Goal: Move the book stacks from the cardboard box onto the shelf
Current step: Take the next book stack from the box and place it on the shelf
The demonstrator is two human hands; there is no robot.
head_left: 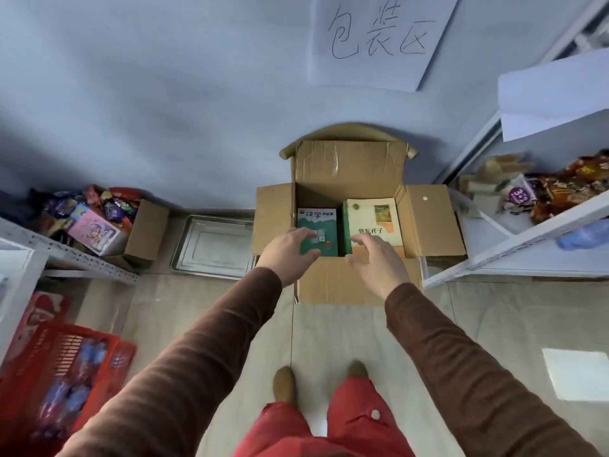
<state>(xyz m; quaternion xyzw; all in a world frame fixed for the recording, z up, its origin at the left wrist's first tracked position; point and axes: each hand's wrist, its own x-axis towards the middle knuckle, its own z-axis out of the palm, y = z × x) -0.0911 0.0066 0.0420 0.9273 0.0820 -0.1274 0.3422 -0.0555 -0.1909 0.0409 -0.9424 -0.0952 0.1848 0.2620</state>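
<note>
Book stacks (346, 229) beneath both hands' grip (333, 255).

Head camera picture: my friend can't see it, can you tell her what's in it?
Two hands, left hand and right hand, both open, reach down into an open cardboard box on the floor, which holds a green book stack and a cream book stack side by side. White shelves stand on either side.

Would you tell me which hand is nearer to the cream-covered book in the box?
Right. The right hand reaches over the near edge of the cream-covered book, while the left hand is over the green book beside it.
</note>
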